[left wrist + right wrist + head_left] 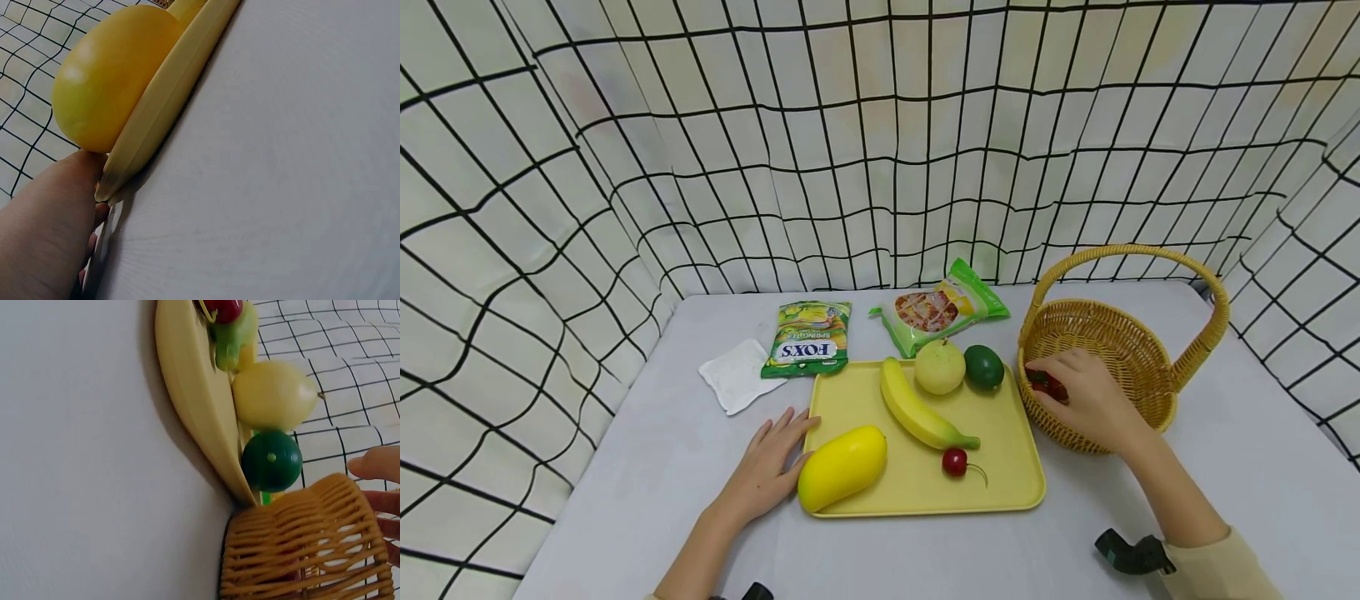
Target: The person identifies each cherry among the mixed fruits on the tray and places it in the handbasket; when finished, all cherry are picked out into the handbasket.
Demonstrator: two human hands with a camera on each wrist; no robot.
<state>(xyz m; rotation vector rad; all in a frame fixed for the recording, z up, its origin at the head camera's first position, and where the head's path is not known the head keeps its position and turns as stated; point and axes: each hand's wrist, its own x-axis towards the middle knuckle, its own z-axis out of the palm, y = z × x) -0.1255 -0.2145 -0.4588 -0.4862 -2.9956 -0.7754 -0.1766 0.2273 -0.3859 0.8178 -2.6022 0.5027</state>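
Note:
My left hand (767, 471) rests at the left edge of the yellow tray (925, 500), its fingers loosely extended and its thumb beside a yellow mango (844, 468). In the left wrist view, the thumb lies right at the tray's corner. On the tray are also a banana (925, 412), a pale green round fruit (939, 367), a dark green fruit (983, 367) and a red cherry (955, 462). My right hand (1086, 396) reaches over the near-left rim of the wicker basket (1097, 321), fingers apart. A dark red thing (1048, 386) shows between thumb and fingers, inside the basket.
Behind the tray lie a green FOX'S candy bag (808, 337) and a green snack bag (940, 308). A white tissue (741, 375) is at the left. The basket's tall handle (1131, 250) arches above it. Black netting (850, 158) surrounds the table.

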